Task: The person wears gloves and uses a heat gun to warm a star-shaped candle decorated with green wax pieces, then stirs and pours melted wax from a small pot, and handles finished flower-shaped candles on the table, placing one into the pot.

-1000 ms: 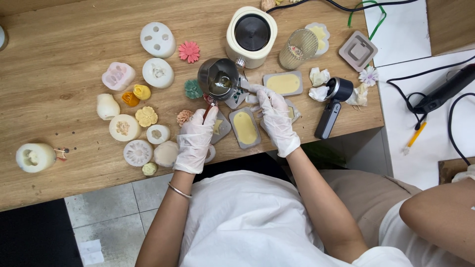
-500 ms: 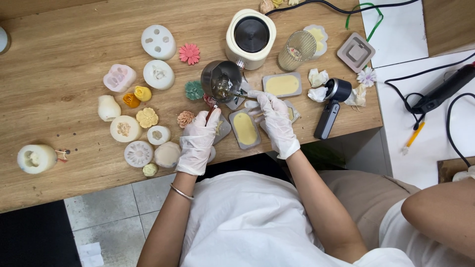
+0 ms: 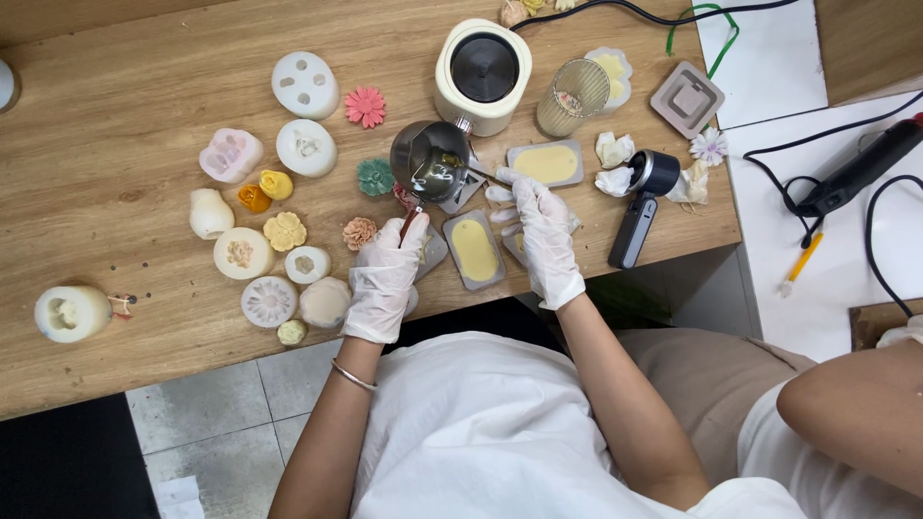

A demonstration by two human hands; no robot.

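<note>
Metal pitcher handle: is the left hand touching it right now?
Touching. The head view shows the gloved left hand with its fingers closed round the handle of the metal pitcher.

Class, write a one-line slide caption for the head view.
Gloved left hand holds a metal pitcher over grey moulds; right hand beside it.

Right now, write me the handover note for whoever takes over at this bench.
Left hand, gloved, grips the handle of the metal pouring pitcher. Right hand, gloved, holds a thin stick at the pitcher's side.
Pitcher sits over the wooden table, in front of the cream melting pot.
Done: two rectangular moulds hold yellow wax.
Left: cannot tell whether the moulds under the hands are filled.
</note>
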